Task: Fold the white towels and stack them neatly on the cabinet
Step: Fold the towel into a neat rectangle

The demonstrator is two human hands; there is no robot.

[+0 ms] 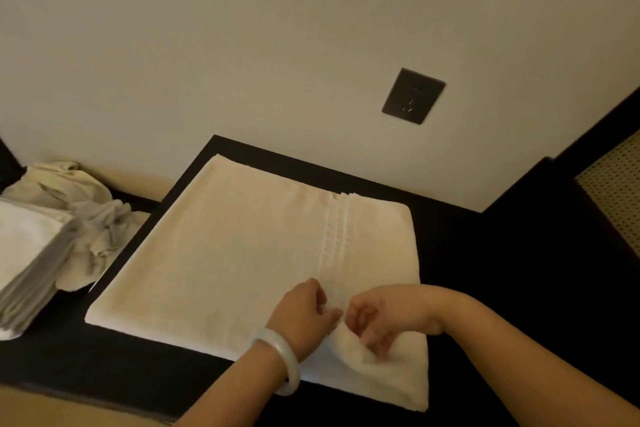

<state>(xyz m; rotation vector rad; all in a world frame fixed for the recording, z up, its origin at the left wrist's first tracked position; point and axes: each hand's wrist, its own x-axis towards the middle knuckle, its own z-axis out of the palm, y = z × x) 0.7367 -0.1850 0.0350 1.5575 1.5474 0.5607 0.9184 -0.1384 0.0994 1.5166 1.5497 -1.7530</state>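
A white towel [239, 253] lies folded flat on the dark cabinet top [485, 270], with a woven band running across it near its right side. My left hand [304, 314], a pale bangle on its wrist, sits on the towel near the front edge with its fingers curled on the cloth. Just to the right, my right hand [377, 322] pinches a raised fold of the same towel by its front right corner. At the far left stands a stack of folded white towels [27, 260].
Behind the stack lies a heap of crumpled white towels [79, 198]. A dark wall socket [413, 96] sits on the cream wall above the cabinet. The cabinet's front edge runs along the bottom left. A patterned surface [616, 191] shows at the far right.
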